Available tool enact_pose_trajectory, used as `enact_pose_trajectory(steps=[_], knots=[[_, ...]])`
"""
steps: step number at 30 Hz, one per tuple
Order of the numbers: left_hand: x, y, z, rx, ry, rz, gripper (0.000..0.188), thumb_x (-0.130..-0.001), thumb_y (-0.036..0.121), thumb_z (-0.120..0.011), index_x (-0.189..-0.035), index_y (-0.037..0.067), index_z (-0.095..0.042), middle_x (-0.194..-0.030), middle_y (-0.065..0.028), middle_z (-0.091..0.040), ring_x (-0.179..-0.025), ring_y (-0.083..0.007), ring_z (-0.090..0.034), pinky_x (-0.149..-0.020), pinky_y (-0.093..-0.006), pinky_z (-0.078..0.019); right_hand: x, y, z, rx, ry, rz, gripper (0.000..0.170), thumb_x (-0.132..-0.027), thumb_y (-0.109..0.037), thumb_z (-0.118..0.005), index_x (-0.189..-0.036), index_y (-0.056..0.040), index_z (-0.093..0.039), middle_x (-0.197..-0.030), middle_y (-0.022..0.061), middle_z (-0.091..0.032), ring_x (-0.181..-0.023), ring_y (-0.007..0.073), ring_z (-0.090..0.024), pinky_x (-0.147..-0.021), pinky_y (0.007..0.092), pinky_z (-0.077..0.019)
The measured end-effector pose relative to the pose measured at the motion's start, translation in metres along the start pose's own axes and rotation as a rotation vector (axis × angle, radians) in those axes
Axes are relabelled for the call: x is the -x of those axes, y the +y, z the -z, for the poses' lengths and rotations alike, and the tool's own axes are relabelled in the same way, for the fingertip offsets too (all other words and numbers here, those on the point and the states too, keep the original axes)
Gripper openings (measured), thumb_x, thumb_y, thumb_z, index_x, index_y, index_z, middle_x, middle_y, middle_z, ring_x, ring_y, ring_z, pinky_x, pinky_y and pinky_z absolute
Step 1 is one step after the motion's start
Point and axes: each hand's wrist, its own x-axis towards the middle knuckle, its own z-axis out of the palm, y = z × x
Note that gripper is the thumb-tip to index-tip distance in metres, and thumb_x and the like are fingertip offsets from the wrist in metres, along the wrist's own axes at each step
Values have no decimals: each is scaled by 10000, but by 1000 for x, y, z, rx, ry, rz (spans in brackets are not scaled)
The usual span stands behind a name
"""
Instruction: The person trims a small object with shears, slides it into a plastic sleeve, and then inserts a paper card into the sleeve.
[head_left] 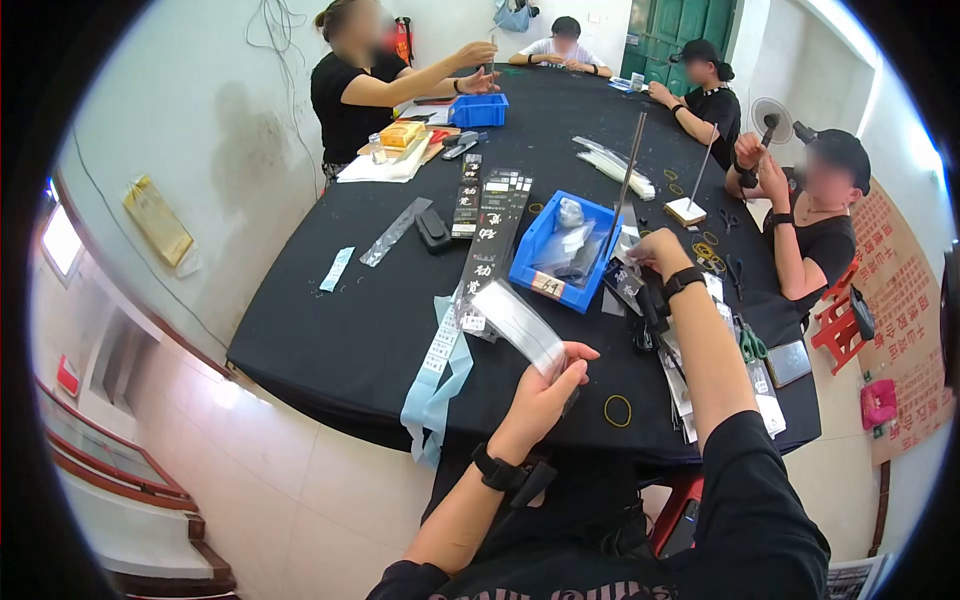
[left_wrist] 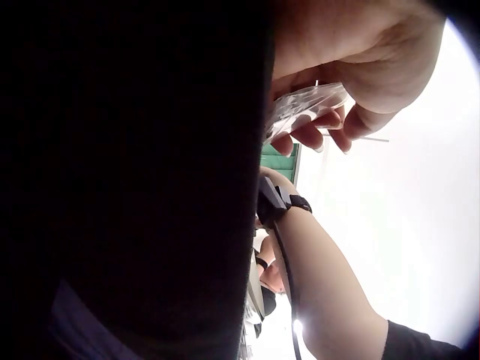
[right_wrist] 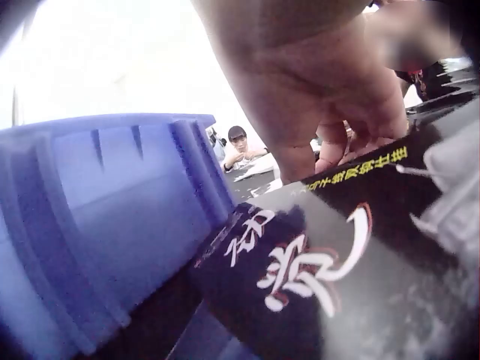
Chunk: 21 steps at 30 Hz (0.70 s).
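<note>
My left hand [head_left: 547, 396] grips a clear plastic sleeve [head_left: 520, 325] with white contents, held up over the table's near edge. In the left wrist view, its fingers [left_wrist: 307, 136] curl around the crinkled plastic. My right hand [head_left: 660, 252] is reaching down just right of a blue bin [head_left: 519, 258]. Close under it are black printed cards [head_left: 627, 284] with white lettering. In the right wrist view, the bent right fingers [right_wrist: 330, 154] are at a black card's [right_wrist: 300, 277] far edge; the fingertips are hidden, and I cannot tell whether they pinch it.
Black printed strips [head_left: 490, 235], a black stapler [head_left: 433, 231] and a pale blue label ribbon [head_left: 436, 375] lie left of the bin. Upright rods, one on a wooden base [head_left: 685, 211], stand beyond it. Rubber bands [head_left: 707, 258], scissors [head_left: 751, 344] and a phone [head_left: 789, 364] lie right. Several people sit around the table.
</note>
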Motion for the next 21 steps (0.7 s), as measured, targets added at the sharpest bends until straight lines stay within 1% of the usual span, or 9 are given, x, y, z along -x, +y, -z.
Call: enact_pose_trajectory(steps=[1, 3, 5, 7, 13, 15, 18, 20, 21], knots=[[0, 0, 0, -18, -3, 10, 194, -989, 150, -573, -1135, 39, -634, -916, 36, -567, -851, -41, -525, -764, -201, -422, 3, 3, 6, 4, -4, -3, 337, -757, -322, -873, -893, -41, -742, -838, 67, -734, -774, 189, -695, -704, 335, -549], [1, 0, 2, -32, -5, 29, 195, -989, 151, -572, -1135, 38, -634, -912, 36, -568, -847, -41, -528, -760, -202, -425, 10, 9, 20, -445, -218, -106, 134, -834, -205, -805, -842, -107, -714, -755, -7, -660, -707, 121, -630, -626, 285, -510], [0, -1, 3, -33, -27, 37, 213, -988, 144, -579, -1152, 15, -622, -1006, -3, -611, -865, -70, -561, -824, -246, -470, 12, 20, 26, -621, -214, -36, 123, -833, -198, -804, -855, -112, -720, -830, -2, -687, -730, 108, -639, -645, 260, -517], [1, 2, 2, -26, -32, 52, 221, -990, 149, -580, -1158, 13, -624, -999, -1, -612, -862, -67, -560, -819, -244, -469, 45, 21, 41, -708, -204, 9, 247, -842, -165, -785, -1062, -86, -706, -883, -21, -657, -780, 96, -624, -655, 221, -496], [1, 5, 1, -53, -44, 77, 273, -1009, 190, -565, -1189, -7, -623, -936, 12, -597, -851, -65, -550, -813, -247, -466, 152, 45, 64, -735, -132, 356, 475, -865, -169, -750, -1300, -71, -584, -895, -31, -650, -770, 51, -601, -657, 185, -453], [0, 3, 2, -24, -60, 74, 313, -1028, 222, -532, -1214, -16, -616, -880, 27, -560, -849, -65, -548, -821, -254, -464, 203, 56, 61, -771, -63, 438, 425, -869, -163, -747, -1259, -65, -608, -887, -22, -656, -772, 56, -597, -678, 201, -460], [-1, 1, 1, 2, -112, 1, 524, -1010, 415, -554, -1279, -33, -582, -873, 37, -527, -866, -66, -543, -835, -259, -457, 262, 70, 26, -930, 68, 672, 318, -877, -74, -718, -1179, -40, -624, -862, -24, -638, -783, 52, -582, -706, 208, -458], [-4, -4, -2, 16, -177, -88, 759, -934, 612, -563, -1319, -42, -554, -895, 38, -511, -874, -69, -521, -826, -252, -441, 285, 72, -15, -1193, -36, 807, 279, -835, 25, -727, -1087, -36, -624, -866, -34, -616, -806, 44, -579, -731, 194, -459], [-4, -7, -3, 13, -168, -85, 759, -934, 612, -563, -1319, -42, -554, -895, 38, -511, -874, -69, -521, -826, -252, -441, 292, 73, -32, -1186, -104, 775, 275, -832, 37, -726, -1075, -39, -624, -877, -30, -613, -802, 47, -582, -736, 191, -461]])
